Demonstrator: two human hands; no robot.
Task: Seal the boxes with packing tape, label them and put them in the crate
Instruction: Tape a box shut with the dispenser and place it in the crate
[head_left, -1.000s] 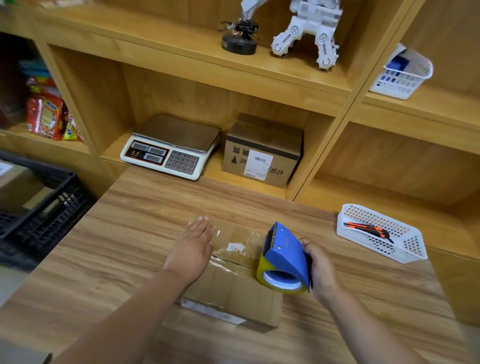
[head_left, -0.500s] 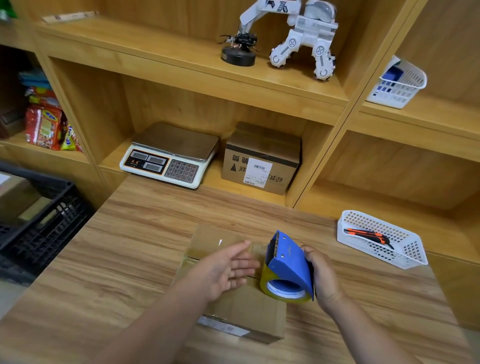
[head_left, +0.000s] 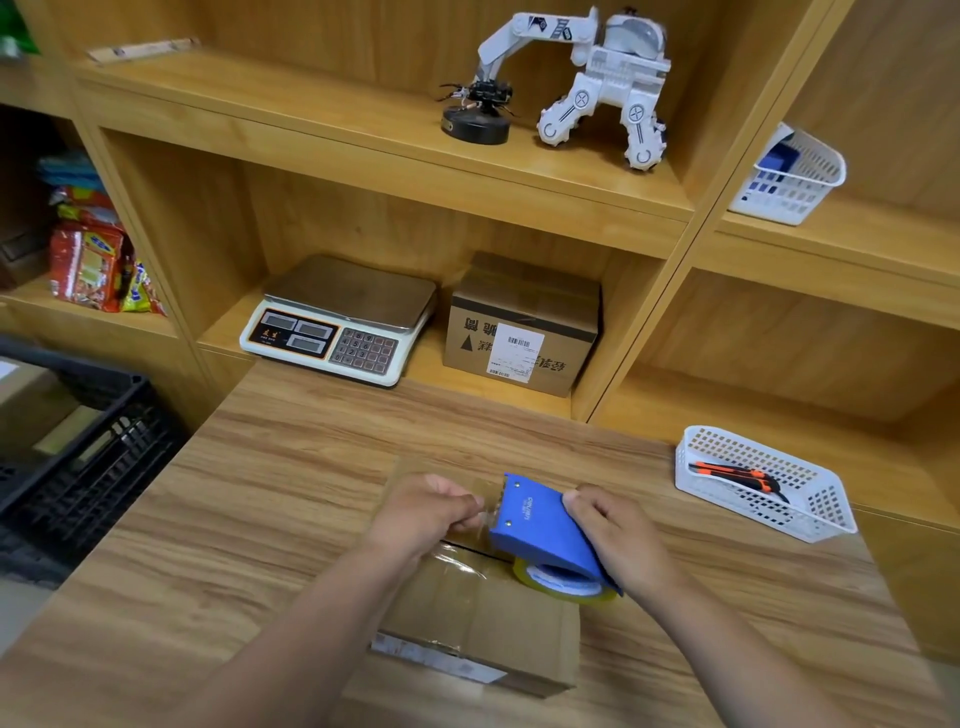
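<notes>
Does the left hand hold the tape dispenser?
No, the right hand grips the dispenser, while the left hand pinches the tape end.

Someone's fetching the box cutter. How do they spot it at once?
Look right of the wooden table to the low white basket. The box cutter lies inside it, orange and black; the other white basket, a shelf higher, holds blue things.

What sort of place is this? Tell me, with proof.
Probably a small packing station: a scale and a labelled box on the shelf, a tape dispenser held over a carton, a crate alongside.
</notes>
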